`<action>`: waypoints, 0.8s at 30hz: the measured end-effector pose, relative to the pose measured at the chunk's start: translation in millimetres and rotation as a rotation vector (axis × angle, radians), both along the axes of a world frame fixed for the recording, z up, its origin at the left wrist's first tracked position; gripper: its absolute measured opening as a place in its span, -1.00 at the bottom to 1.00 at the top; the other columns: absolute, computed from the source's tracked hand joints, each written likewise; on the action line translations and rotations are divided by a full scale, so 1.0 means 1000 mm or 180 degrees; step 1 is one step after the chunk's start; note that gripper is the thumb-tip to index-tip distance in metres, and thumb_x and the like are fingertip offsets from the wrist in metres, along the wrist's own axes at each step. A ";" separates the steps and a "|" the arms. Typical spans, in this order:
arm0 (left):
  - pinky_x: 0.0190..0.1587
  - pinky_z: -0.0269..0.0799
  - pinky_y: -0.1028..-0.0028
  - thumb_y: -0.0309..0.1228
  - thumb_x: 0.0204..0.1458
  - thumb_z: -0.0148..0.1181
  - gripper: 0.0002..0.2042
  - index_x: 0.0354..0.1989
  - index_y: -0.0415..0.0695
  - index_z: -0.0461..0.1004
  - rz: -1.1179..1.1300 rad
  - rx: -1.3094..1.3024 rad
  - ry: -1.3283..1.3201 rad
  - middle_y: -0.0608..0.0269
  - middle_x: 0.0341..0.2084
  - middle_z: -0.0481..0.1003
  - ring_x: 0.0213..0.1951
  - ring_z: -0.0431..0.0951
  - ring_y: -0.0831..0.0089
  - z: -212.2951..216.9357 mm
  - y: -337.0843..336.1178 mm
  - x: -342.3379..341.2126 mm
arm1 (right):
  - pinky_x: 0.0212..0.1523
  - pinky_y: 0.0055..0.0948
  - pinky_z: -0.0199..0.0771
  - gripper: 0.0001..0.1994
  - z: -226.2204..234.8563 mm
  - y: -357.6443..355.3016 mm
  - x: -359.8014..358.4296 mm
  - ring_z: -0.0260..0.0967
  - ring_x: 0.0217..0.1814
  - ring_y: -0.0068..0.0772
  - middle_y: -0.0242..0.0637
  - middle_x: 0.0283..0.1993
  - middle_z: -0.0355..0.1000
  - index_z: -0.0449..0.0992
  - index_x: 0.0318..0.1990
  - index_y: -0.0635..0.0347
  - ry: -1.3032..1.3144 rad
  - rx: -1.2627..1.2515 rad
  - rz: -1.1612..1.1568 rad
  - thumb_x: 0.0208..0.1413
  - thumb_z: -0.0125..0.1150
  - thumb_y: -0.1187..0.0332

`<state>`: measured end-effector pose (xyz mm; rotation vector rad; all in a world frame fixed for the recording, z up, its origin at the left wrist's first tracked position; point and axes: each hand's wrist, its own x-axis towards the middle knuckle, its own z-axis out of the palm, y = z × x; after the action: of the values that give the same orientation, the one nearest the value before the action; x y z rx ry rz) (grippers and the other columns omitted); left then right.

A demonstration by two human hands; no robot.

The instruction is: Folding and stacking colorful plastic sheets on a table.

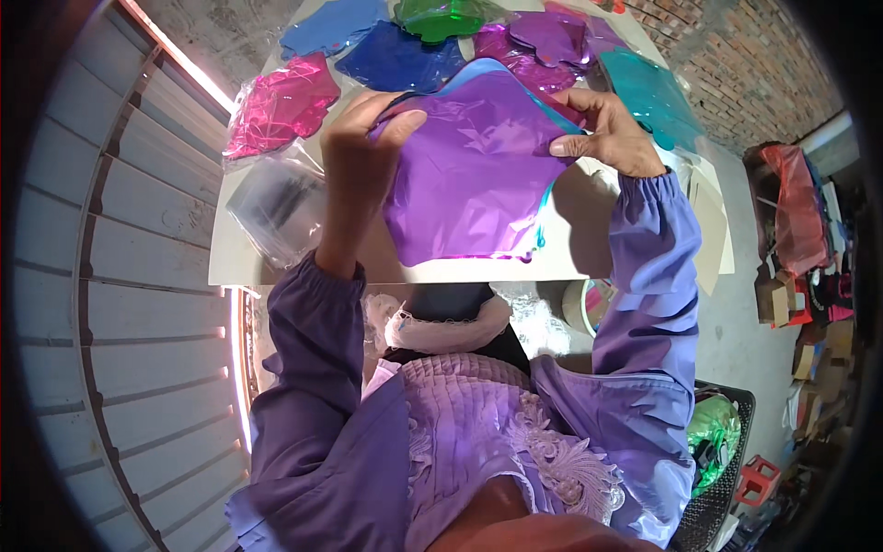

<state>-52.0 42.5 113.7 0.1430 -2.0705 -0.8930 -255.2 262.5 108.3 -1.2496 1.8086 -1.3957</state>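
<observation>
Between my two hands, above the near edge of the table, a stack of flat foil balloons point(469, 184) is held up. The front one is shiny purple, and blue, teal and dark red edges show behind it. My left hand point(361, 138) is closed on the upper left corner, thumb in front. At the upper right corner my right hand point(612, 133) pinches the stack between thumb and fingers. Most of the pieces behind the purple one are hidden. A clear plastic bag point(279, 207) lies on the table beside my left forearm.
Bagged flat foil pieces lie across the white table point(561, 267): pink point(285, 101), dark blue point(405, 57), green point(440, 17), purple point(549, 39) and teal point(651, 92). A ribbed metal wall point(147, 258) stands left. A black crate point(727, 460) and red stool point(758, 480) sit lower right.
</observation>
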 end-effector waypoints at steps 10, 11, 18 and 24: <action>-0.27 0.35 0.57 -0.41 0.06 0.24 -0.82 -0.20 -0.21 0.56 -0.0542 0.2178 0.0462 0.36 -0.41 0.53 -0.32 0.46 0.63 -0.037 0.002 -0.002 | -0.51 -0.61 0.21 -0.81 -0.034 0.024 0.011 0.28 -0.50 -0.72 -0.49 -0.50 0.45 0.55 -0.24 0.22 -0.0444 -0.0227 -0.0431 0.03 0.38 0.36; -0.27 0.35 0.57 -0.41 0.06 0.24 -0.82 -0.20 -0.21 0.56 -0.0534 0.2183 0.0463 0.36 -0.41 0.53 -0.32 0.46 0.63 -0.048 -0.001 -0.005 | -0.56 -0.61 0.16 -0.84 -0.034 0.023 0.012 0.23 -0.56 -0.73 -0.52 -0.55 0.43 0.55 -0.29 0.19 -0.0604 -0.0271 -0.0537 0.05 0.37 0.33; -0.18 0.36 0.51 -0.48 0.10 0.19 -0.79 -0.10 -0.26 0.49 -0.0321 0.2130 -0.0784 0.33 -0.27 0.52 -0.30 0.46 0.58 -0.096 -0.024 -0.041 | -0.61 -0.60 0.12 -0.81 -0.082 0.018 -0.016 0.21 -0.63 -0.70 -0.48 -0.58 0.42 0.53 -0.42 0.17 -0.0942 0.0177 -0.0726 0.10 0.31 0.27; -0.16 0.36 0.48 -0.44 0.08 0.20 -0.77 -0.10 -0.23 0.51 -0.0316 0.1868 -0.1114 0.28 -0.29 0.55 -0.29 0.48 0.54 -0.107 -0.048 -0.060 | -0.50 -0.42 0.34 -0.74 -0.096 0.008 -0.029 0.43 -0.53 -0.44 -0.29 -0.51 0.52 0.56 -0.21 0.30 0.1893 0.1120 -0.1254 0.13 0.24 0.25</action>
<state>-112.1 -5.3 6.4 0.5449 -2.0762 -1.6147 -283.8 270.4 12.8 -1.2391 2.6852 -0.8585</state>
